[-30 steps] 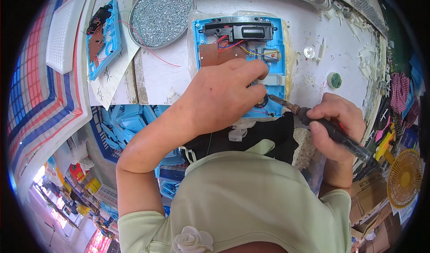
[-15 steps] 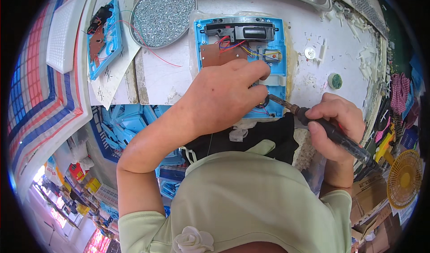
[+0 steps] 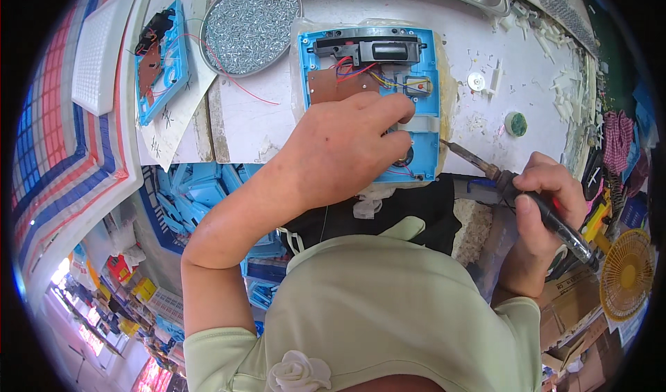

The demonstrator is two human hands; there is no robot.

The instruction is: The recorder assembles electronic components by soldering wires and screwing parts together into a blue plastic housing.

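Note:
On the worktable lies a blue plastic housing [image 3: 429, 149], open side up. Inside it are a brown circuit board [image 3: 326, 87], a black plastic mechanism [image 3: 387, 50] and red, blue and yellow wires. My left hand [image 3: 347, 146] rests over its lower left part, with thumb and index finger bent together; what they pinch is hidden. Beside the fingertips, a round dark component [image 3: 407, 157] shows in part. My right hand [image 3: 548, 191] grips a soldering iron [image 3: 482, 164] by its black handle. The iron's tip points at the housing's right edge, just apart from it.
A round tray of small metal screws [image 3: 250, 28] stands beyond my left hand. Farther left are another wired blue housing [image 3: 173, 80] and a white perforated tray [image 3: 104, 52]. A small green-filled tin [image 3: 516, 124] and white plastic bits lie right. Blue shells [image 3: 208, 192] fill a crate below.
My right hand has drawn the soldering iron back to the right, taking its tip from the round component to outside the housing. My left hand stays in nearly the same place.

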